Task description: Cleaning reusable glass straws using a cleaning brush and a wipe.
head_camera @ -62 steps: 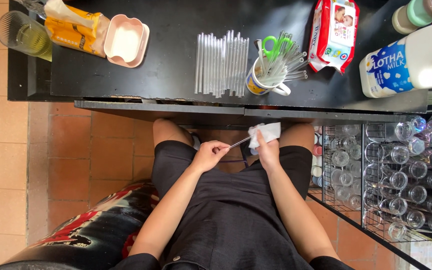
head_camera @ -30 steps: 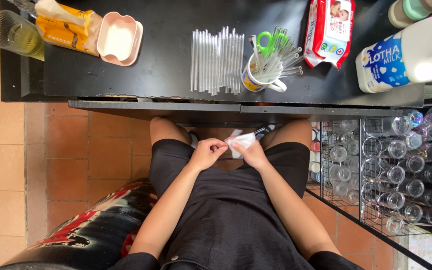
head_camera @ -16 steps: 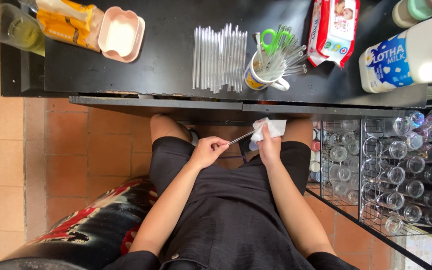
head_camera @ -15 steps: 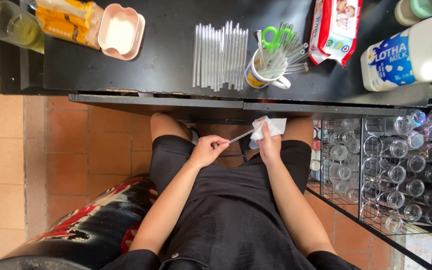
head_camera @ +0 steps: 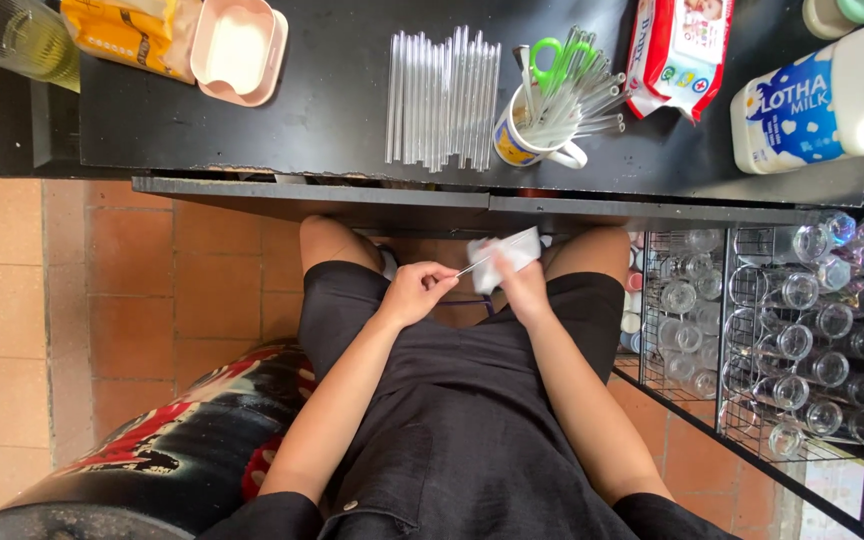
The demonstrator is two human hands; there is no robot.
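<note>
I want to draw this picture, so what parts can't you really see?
All in the head view:
- The thin clear straw: its far end is wrapped in the white tissue, held by the right hand.
- The left hand: its grip on the straw is too small to make out.
- The drinking glass: cut off by the top edge.
- The white milk jug: cut off by the right edge.

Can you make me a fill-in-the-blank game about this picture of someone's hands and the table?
1. The right hand holds a white ____.
2. The left hand pinches one end of a thin clear ____.
3. In the mug on the black table, the scissors have ____ handles.
4. The wire rack beside the person's right leg holds many empty ____.

Missing words: wipe; straw; green; bottles
</note>
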